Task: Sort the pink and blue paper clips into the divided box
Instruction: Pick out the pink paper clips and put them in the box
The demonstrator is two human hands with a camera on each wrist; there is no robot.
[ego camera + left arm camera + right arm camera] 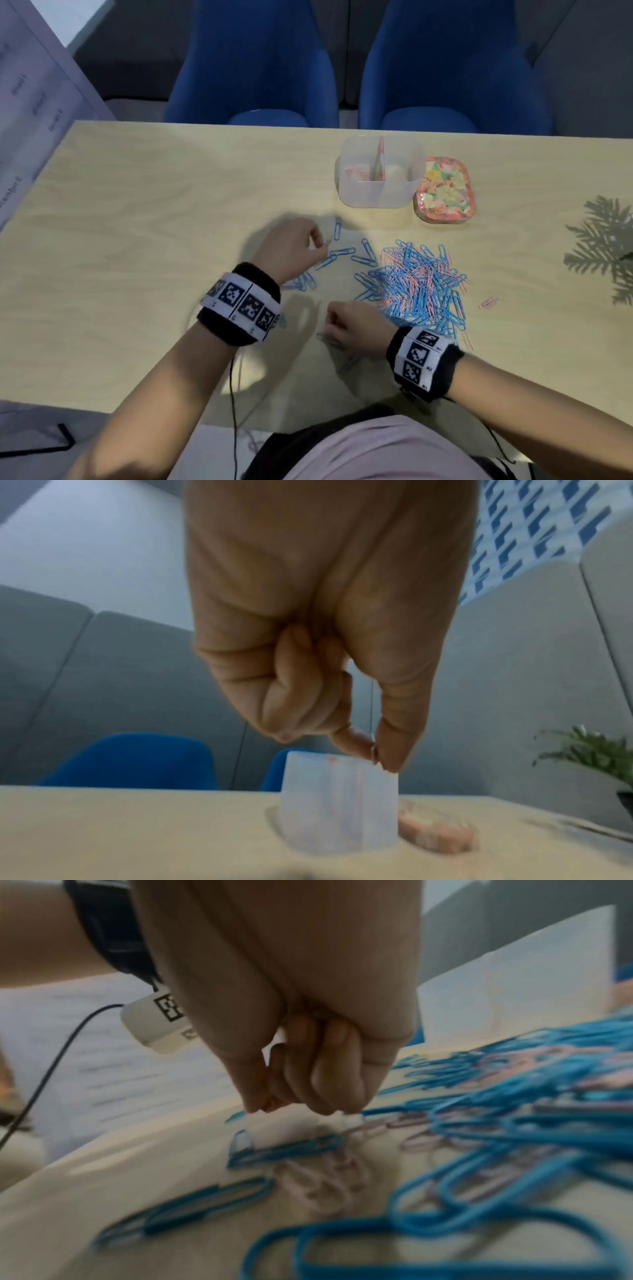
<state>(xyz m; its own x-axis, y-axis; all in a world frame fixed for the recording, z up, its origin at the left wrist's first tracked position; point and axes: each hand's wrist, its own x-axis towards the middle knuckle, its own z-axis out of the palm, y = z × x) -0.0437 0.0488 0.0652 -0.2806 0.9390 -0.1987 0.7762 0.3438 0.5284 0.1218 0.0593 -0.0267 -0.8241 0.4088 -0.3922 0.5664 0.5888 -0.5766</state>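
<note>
A mixed pile of pink and blue paper clips (421,284) lies right of the table's centre, and it fills the right wrist view (514,1123). The translucent divided box (380,171) stands behind it, with pink clips in its left compartment. My left hand (323,241) hovers over several loose blue clips (342,253). Its thumb and forefinger pinch a thin pale paper clip (373,750), in front of the box (339,804). My right hand (330,325) is curled low over the table at the pile's left edge. No clip shows between its fingers (270,1104).
A patterned pink lid (445,192) lies right of the box. One pink clip (488,303) sits alone right of the pile. A plant (609,246) is at the right edge, papers (34,102) at the left, two blue chairs (253,68) behind the table.
</note>
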